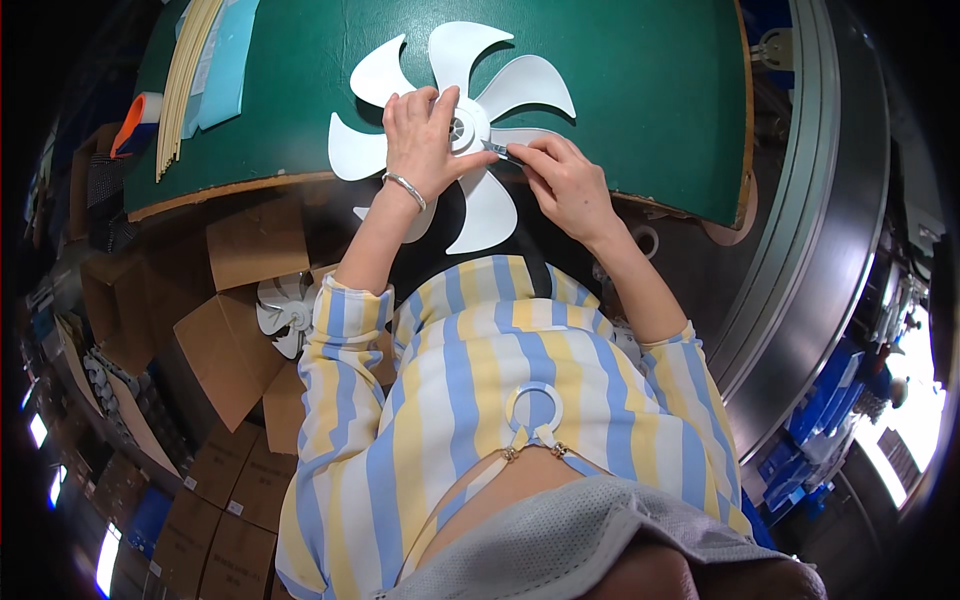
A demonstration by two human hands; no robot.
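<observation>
Right now the white fan wheel straddles the front edge of the green tabletop, lower blades jutting past it, with the left hand spread unclenched over its left side and the right hand pinching what looks like a small knife, tip right at the hub's lower right. Shallow, light strokes hugging the hub seem the way to go, since a deep push could gouge the plastic. And watch that left thumb, reaching almost to the tip: better tucked back, palm doing the steadying!
</observation>
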